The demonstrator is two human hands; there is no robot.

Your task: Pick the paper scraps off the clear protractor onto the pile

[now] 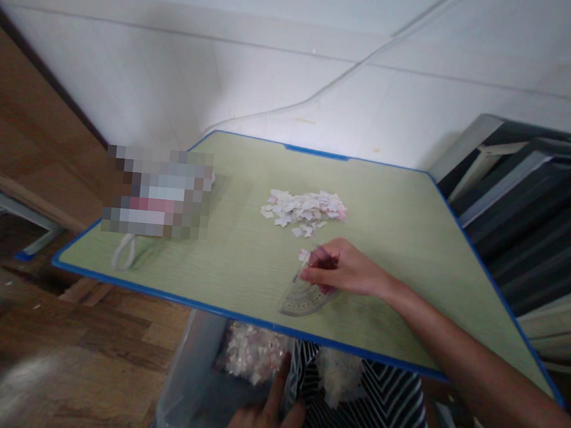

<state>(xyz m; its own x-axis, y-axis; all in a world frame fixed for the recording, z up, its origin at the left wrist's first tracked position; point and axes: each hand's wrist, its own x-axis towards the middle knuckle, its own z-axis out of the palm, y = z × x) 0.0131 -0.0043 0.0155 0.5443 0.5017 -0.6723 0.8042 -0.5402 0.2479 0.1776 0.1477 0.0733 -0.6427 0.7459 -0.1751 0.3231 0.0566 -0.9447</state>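
My right hand [338,268] is closed on a clear protractor [302,301], whose curved edge rests near the table's front edge. A small white paper piece [304,255] lies beside the fingers, and something red shows under the hand. Behind it spreads a pile of small white and pinkish paper pieces [306,208]. Below the table edge, my left hand [264,425] has its index finger stretched out and thumb apart, with nothing seen in it. It is at the rim of a clear plastic bin [175,384], near a bag of paper pieces [253,352] inside.
The small green table [241,263] has a blue edge and stands against a white wall. A blurred-out item with a white strap [123,253] lies at its left. Pale scraps [341,375] rest on striped cloth over my lap. Dark panels [537,189] lean at the right.
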